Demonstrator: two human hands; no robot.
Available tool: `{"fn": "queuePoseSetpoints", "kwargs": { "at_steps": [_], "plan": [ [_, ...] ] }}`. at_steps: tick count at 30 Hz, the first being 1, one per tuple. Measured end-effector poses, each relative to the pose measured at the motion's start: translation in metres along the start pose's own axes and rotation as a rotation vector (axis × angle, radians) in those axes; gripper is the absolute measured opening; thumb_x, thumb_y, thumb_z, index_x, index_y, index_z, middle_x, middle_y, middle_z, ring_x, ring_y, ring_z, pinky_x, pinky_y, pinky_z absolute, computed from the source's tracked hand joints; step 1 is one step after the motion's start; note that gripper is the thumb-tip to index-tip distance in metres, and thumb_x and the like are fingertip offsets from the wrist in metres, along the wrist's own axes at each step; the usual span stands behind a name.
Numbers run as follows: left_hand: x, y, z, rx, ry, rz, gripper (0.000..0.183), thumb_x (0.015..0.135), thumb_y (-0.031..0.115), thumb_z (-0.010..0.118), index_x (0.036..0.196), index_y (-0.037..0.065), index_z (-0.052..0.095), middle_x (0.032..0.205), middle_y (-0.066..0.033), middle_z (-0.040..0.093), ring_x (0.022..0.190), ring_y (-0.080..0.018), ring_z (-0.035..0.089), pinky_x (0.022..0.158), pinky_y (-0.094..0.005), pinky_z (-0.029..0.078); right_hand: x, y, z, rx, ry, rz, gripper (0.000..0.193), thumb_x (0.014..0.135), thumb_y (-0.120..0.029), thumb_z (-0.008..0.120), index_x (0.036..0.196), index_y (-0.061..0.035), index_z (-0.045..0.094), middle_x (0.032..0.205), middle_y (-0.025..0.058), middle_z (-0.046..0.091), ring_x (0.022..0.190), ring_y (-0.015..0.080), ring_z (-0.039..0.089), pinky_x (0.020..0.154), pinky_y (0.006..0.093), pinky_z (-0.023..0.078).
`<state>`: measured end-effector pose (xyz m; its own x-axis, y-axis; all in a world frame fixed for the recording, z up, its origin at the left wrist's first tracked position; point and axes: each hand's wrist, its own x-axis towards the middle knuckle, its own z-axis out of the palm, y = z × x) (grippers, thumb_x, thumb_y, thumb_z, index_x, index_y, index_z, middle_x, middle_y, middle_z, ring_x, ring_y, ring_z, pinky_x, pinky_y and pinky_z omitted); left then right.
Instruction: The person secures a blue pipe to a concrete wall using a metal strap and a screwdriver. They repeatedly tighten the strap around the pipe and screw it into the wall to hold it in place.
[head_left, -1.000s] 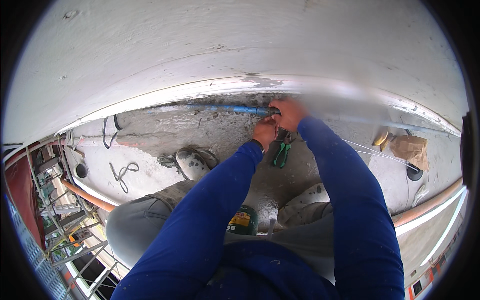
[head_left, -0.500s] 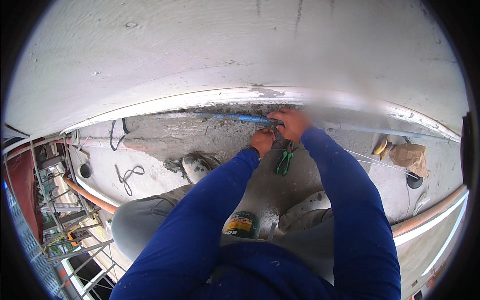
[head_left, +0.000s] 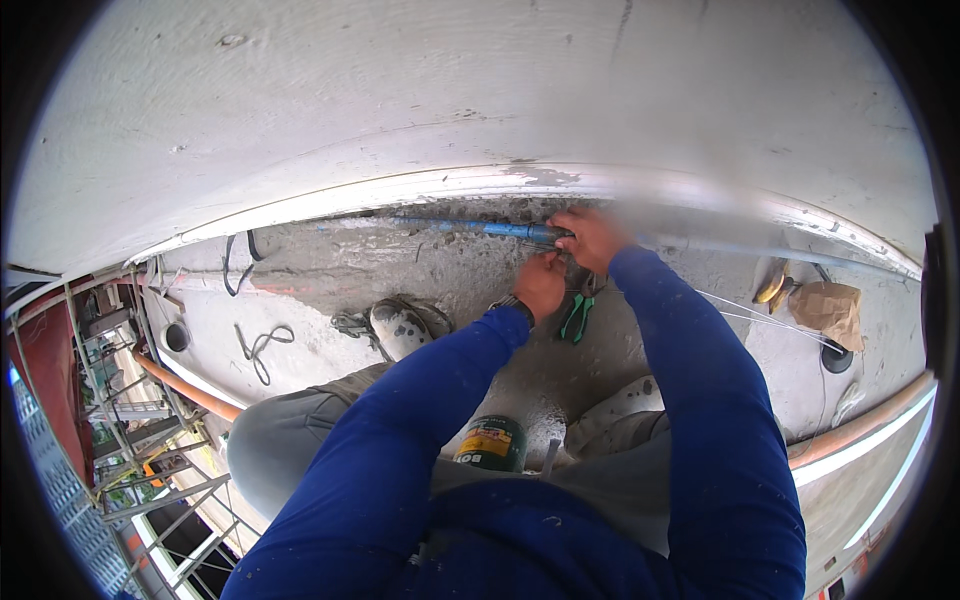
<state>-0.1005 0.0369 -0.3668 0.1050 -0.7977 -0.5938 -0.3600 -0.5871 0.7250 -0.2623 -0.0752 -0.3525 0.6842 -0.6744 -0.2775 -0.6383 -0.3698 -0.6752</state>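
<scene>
A blue pipe (head_left: 495,229) runs along the foot of the wall, with a dark section where my hands meet. My right hand (head_left: 592,240) grips the pipe at that dark section, fingers bent over it. Just below and left of it, my left hand (head_left: 541,284) is closed in a pinch close to the pipe. Whatever lies between its fingertips is too small to make out. Green-handled pliers (head_left: 577,318) rest on the wet grey floor below my right hand, their jaws partly hidden.
Between my feet stands a green tub (head_left: 493,443). A paper bag (head_left: 828,308) lies at the right, near pale cords (head_left: 765,316). Looped dark cord (head_left: 262,350) lies at the left. An orange pipe (head_left: 188,385) follows the ledge edge, with scaffolding (head_left: 150,430) beyond.
My left hand has shifted slightly right and its wrist has turned. My right hand stays at the pipe, a little lower on its fingers. The view has tilted slightly.
</scene>
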Motion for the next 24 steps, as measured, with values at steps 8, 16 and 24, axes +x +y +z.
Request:
{"fn": "queuePoseSetpoints", "kwargs": {
  "at_steps": [8,16,24],
  "plan": [
    [-0.006,0.01,-0.006,0.13,0.026,0.056,0.031,0.105,0.026,0.056,0.108,-0.001,0.072,0.088,-0.0205,0.073,0.085,-0.0393,0.07,0.081,-0.0474,0.052,-0.001,-0.019,-0.015,-0.073,0.002,0.073,0.044,0.102,-0.051,0.064,0.131,-0.0181,0.068,0.121,0.0143,0.072,0.114,0.0397,0.07,0.093,0.0538,0.058],
    [-0.006,0.02,-0.013,0.151,-0.019,0.108,0.034,0.105,0.027,0.051,0.104,0.002,0.073,0.106,-0.0303,0.072,0.103,-0.0512,0.067,0.091,-0.0584,0.053,0.001,-0.024,-0.017,-0.108,0.02,0.088,0.046,0.102,-0.052,0.063,0.13,-0.0169,0.071,0.119,0.0142,0.075,0.114,0.0384,0.071,0.093,0.0539,0.058],
    [0.0,0.02,-0.01,0.189,0.021,0.061,0.035,0.102,0.027,0.052,0.098,-0.002,0.071,0.097,-0.0321,0.071,0.097,-0.0528,0.067,0.087,-0.0592,0.052,0.005,-0.014,-0.007,-0.09,0.021,0.127,0.043,0.101,-0.048,0.065,0.128,-0.016,0.072,0.109,0.0162,0.077,0.108,0.0409,0.072,0.091,0.0563,0.058]
  ]
}}
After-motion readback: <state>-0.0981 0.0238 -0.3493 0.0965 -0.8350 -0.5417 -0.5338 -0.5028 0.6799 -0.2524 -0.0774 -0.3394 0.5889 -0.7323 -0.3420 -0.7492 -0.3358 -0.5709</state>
